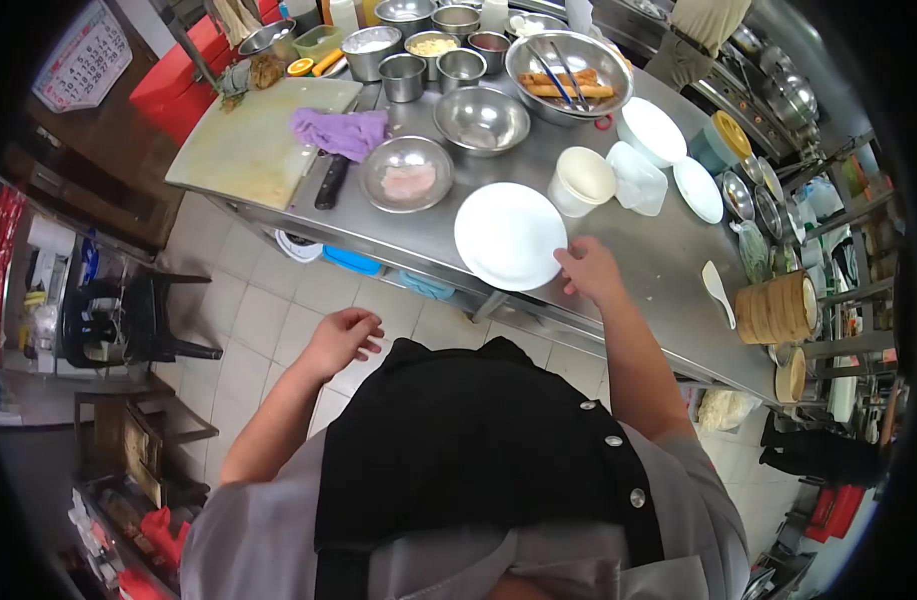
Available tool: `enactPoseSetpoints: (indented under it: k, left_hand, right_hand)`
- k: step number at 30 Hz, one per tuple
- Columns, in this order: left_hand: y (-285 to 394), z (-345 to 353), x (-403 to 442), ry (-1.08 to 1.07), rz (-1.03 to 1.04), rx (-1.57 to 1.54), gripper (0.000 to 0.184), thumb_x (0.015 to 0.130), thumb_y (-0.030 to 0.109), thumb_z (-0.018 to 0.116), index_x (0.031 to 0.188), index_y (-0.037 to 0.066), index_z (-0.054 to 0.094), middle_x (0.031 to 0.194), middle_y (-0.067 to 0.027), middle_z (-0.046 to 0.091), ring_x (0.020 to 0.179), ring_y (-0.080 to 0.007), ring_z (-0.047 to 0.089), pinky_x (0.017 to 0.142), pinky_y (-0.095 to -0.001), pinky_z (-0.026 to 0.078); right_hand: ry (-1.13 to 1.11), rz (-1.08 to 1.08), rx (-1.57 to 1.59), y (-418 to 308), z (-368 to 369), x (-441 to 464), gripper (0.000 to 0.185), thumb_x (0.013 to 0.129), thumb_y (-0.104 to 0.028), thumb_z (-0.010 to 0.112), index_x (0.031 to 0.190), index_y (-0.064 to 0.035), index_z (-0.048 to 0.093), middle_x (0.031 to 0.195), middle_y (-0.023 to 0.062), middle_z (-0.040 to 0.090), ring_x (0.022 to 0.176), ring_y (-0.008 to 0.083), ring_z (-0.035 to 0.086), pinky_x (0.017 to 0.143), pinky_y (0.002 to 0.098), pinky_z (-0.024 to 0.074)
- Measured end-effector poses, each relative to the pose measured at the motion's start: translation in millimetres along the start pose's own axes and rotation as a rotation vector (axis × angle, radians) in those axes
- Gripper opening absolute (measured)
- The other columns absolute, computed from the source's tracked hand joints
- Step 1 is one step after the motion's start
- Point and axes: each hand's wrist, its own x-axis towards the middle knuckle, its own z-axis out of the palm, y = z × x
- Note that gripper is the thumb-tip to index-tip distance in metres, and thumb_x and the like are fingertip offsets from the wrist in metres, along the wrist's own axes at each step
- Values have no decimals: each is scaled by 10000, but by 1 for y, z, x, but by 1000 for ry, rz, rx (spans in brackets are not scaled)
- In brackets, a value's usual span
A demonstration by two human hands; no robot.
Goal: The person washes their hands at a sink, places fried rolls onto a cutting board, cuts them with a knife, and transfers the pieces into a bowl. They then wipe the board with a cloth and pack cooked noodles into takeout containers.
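My right hand [590, 270] is at the right rim of a round white plate [510, 237], its fingers apart and the fingertips by the edge; whether they touch it I cannot tell. The plate lies flat near the table's front edge and holds nothing. My left hand [344, 344] hangs in the air in front of the table, fingers loosely bent and apart, with nothing in it. Left of the plate, a metal bowl [378, 203] holds pale pink pieces [408, 182], maybe raw meat or fish. A cream-coloured tub [582, 180] stands behind the plate's right side.
A cutting board [248, 140], purple cloth [343, 132] and black-handled knife [331, 182] lie at left. Behind are an empty metal bowl [481, 120] and a large bowl [618, 65] with tongs and fried sticks. Right: white dishes [697, 190], a white spatula [718, 293], bamboo steamers [775, 309].
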Motion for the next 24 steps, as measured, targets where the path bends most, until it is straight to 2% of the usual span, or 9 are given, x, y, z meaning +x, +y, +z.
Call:
enactPoseSetpoints:
  k: [5,8,10,16,18,19,20,22,24]
  left_hand:
    - [-49,-77,-16,111,-41,-104,317,978,278,588,1137,6,620,1013,-120,695,811,-187,693,662,-291,532]
    - [-71,-115,-18,173,-127,-143,320,971,267,584,1146,1,616,1007,-132,696,796,-202,693,649,-305,534]
    - [-77,-131,-17,191,-161,-149,320,973,261,571,1155,2,616,1009,-136,698,795,-209,695,648,-311,537]
    - [-58,-143,26,85,-96,-107,343,988,284,557,1167,-3,615,1030,-138,701,820,-209,697,678,-311,545]
    - [-39,-138,40,82,-70,-74,356,987,304,571,1161,-4,614,1028,-126,701,830,-195,697,695,-306,543]
    - [-25,-133,40,89,-65,-77,350,987,297,577,1159,-6,615,1025,-119,701,830,-188,696,695,-299,540]
    - [-9,-131,40,98,-48,-73,344,986,289,583,1158,-7,615,1023,-112,701,830,-181,694,695,-292,537]
    - [14,-132,36,102,-17,-53,336,986,280,590,1158,-8,615,1020,-105,700,829,-171,692,692,-282,532]
    - [35,-133,37,117,11,-3,329,988,274,593,1157,-8,616,1019,-100,700,828,-164,689,690,-274,529]
  right_hand:
    - [39,113,129,17,16,19,314,884,-203,683,1089,19,599,773,96,671,511,141,620,412,280,452]
    - [113,165,210,64,1,7,292,883,-212,687,1067,2,608,765,85,664,518,143,623,416,279,473]
    - [231,253,248,71,-13,-22,254,872,-200,667,1010,12,645,719,93,655,541,165,644,448,305,527]
    - [406,438,397,148,-55,-16,395,900,-254,676,1174,5,555,799,93,667,553,149,640,452,301,531]
    - [437,426,461,156,-73,-6,414,914,-274,673,1190,5,542,785,87,656,557,155,643,435,306,512]
    - [544,431,329,135,-79,-12,387,924,-272,670,1174,1,556,782,81,654,552,154,635,445,295,505]
    - [655,424,205,108,-83,-17,362,934,-271,666,1157,-2,570,779,75,651,547,153,628,455,285,497]
    - [801,35,-61,142,-107,5,254,957,-228,647,1084,-9,625,774,62,649,565,137,609,487,258,481]
    - [704,-84,108,103,-96,9,201,964,-198,640,1028,-8,653,771,57,648,583,122,597,510,253,482]
